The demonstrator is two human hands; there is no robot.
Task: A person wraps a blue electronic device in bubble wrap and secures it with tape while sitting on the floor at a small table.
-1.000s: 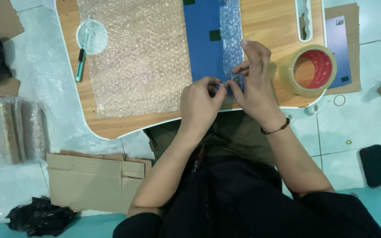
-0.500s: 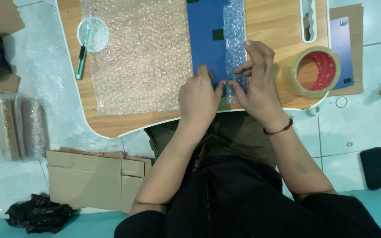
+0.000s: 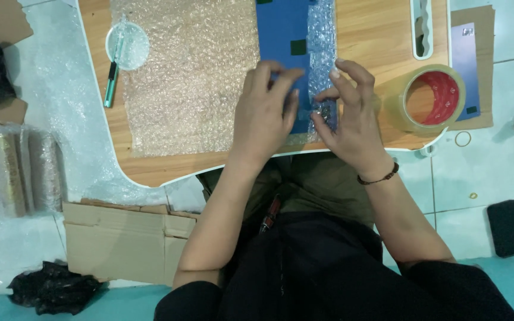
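A flat blue rectangular item [image 3: 282,35] lies on a sheet of clear bubble wrap [image 3: 191,77] spread over a small wooden lap table [image 3: 376,35]. A flap of bubble wrap [image 3: 322,35] is folded over the item's right edge. My left hand [image 3: 266,113] rests flat on the item's near end, fingers pressing down. Beside it, my right hand [image 3: 346,116] pinches the edge of the folded flap against the item. A roll of clear packing tape with a red core [image 3: 429,98] stands just right of my right hand.
A green pen [image 3: 110,86] and a clear round lid [image 3: 127,44] sit at the table's left. On the tiled floor lie flattened cardboard [image 3: 120,244], wrapped packages [image 3: 19,172], black bags [image 3: 52,285], a black phone-like object [image 3: 507,227] and rubber bands [image 3: 463,139].
Both hands have moved from the table's near edge up onto the blue item; the left hand has flattened on it and the right has shifted along the bubble wrap flap.
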